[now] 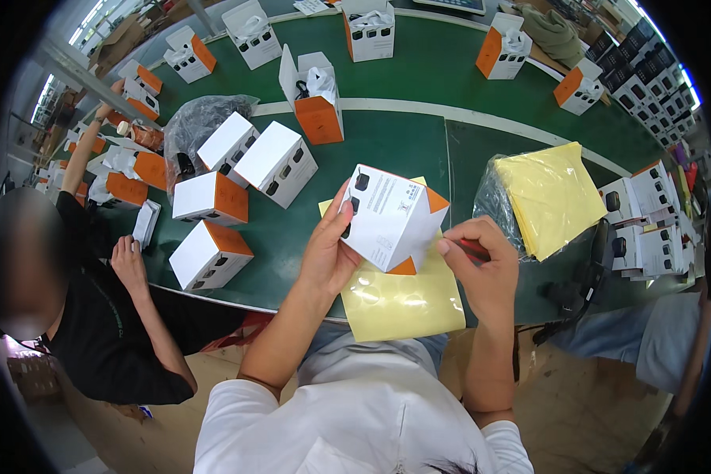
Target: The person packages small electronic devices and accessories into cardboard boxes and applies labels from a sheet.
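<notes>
My left hand (332,241) is wrapped round a white and orange carton (383,209), holding it tilted above the table. Printed pictures of small dark devices show on the carton's white side. At the carton's right edge my right hand (482,261) is closed, thumb and index finger pinched together. Something thin and red shows among its fingers; its kind is not clear. Whether these fingertips touch the carton I cannot tell. Below the carton lies a yellow sheet (403,308) with round clear stickers, partly overhanging the table edge.
Several closed cartons (276,164) stand to the left, beside a crumpled plastic bag (205,126). To the right lies a yellow sheet stack (549,197) in clear plastic. Open cartons (317,99) line the green table (403,134). A co-worker (103,300) sits at left.
</notes>
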Action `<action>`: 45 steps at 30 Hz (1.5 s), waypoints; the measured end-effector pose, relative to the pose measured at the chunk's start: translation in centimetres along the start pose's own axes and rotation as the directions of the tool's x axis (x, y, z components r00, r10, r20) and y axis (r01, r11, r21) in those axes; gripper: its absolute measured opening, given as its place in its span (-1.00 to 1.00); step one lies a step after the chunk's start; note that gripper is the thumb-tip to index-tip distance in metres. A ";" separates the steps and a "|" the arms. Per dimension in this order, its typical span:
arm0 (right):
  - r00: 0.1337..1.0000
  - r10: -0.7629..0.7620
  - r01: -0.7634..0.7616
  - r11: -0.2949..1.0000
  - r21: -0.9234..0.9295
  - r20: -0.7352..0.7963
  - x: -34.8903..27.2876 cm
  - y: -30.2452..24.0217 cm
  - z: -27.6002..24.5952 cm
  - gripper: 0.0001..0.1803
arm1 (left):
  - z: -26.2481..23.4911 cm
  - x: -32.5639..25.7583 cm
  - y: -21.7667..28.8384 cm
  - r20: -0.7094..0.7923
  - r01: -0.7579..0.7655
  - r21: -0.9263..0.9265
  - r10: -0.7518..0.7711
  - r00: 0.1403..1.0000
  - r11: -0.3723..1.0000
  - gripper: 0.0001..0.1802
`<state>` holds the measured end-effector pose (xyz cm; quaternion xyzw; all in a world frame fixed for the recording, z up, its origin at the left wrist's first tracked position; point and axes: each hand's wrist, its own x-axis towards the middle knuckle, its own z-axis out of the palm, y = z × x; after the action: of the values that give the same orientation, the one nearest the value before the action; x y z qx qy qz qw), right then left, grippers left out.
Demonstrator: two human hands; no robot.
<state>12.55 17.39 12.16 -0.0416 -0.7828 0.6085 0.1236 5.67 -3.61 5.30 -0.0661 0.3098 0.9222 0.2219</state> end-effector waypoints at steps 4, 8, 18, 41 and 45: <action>0.997 -0.054 0.046 0.990 -0.136 -0.056 0.1 0.2 1.0 -0.85 | -0.2 -0.4 -0.3 0.017 0.009 -0.050 -0.008 1.000 0.999 -0.38; 0.986 -0.157 0.120 0.894 -0.433 -0.052 -0.1 -0.8 1.3 -0.77 | -0.2 -0.8 -0.3 0.040 0.028 -0.049 -0.026 0.999 0.998 -0.38; 0.944 -0.322 0.134 0.589 -0.797 -0.078 0.0 -0.1 1.6 -0.39 | -1.4 -1.4 -1.3 0.014 0.077 -0.143 -0.076 0.997 0.987 -0.39; 0.906 0.231 -0.066 0.905 0.419 -0.356 -7.9 5.5 -1.7 -0.75 | 22.8 19.7 -15.7 0.882 -0.877 0.440 -0.088 0.462 -0.190 -0.42; 0.897 0.296 -0.100 0.859 0.502 -0.328 -8.5 5.8 -2.5 -0.70 | 21.1 21.2 -20.8 0.891 -0.844 0.400 -0.063 0.449 -0.357 -0.40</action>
<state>20.88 19.36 5.97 -0.2135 -0.5605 0.7693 0.2203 -3.58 31.63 5.34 0.5502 0.7571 0.3255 -0.1344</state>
